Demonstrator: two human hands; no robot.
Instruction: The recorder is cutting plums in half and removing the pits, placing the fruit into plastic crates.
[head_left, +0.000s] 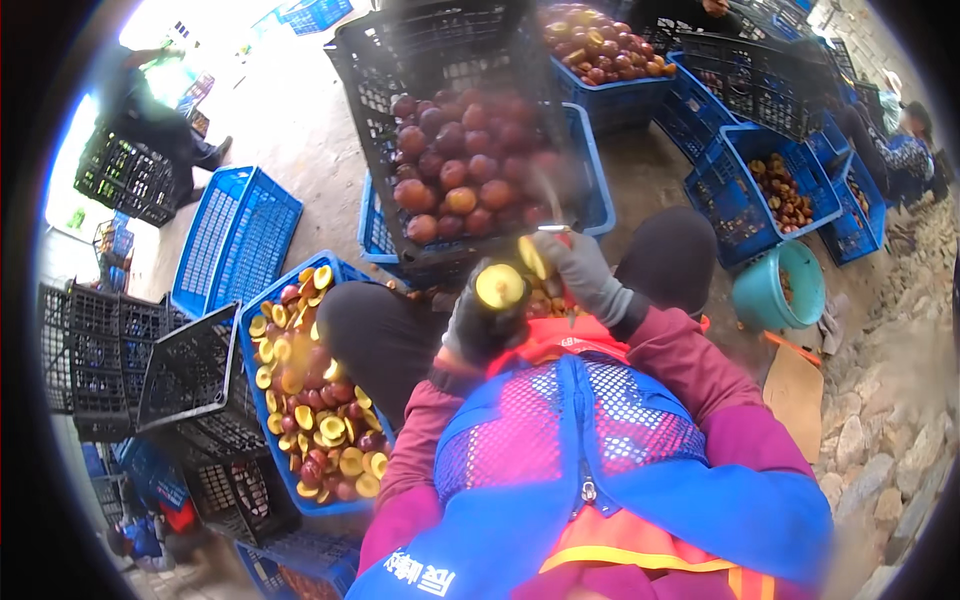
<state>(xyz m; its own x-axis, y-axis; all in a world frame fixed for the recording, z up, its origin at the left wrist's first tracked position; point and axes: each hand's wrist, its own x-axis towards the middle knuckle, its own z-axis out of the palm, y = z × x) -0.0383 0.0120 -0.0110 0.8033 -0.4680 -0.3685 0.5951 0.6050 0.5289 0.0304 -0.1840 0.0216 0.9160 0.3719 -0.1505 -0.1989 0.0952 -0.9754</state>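
My gloved left hand (486, 319) holds a plum half (500, 286), its yellow cut face up with the pit showing in the middle. Right beside it, my gloved right hand (592, 277) grips a small knife (555, 228) with a partly visible red handle; its blade is blurred. A second cut plum half (534, 257) is held at the fingers of that hand. Just beyond both hands a black plastic crate (367, 150) of whole red plums (461, 172) rests tilted on a blue crate (600, 187). More cut plum pieces (541, 306) lie below my hands, partly hidden.
To my left stands a blue crate (259, 390) of halved plums. A blue crate (232, 232) and stacked black crates (97, 352) are farther left. On the right are a turquoise bucket (780, 289), cardboard (795, 397) and loose stones (862, 465). People (907, 150) sit at the far right.
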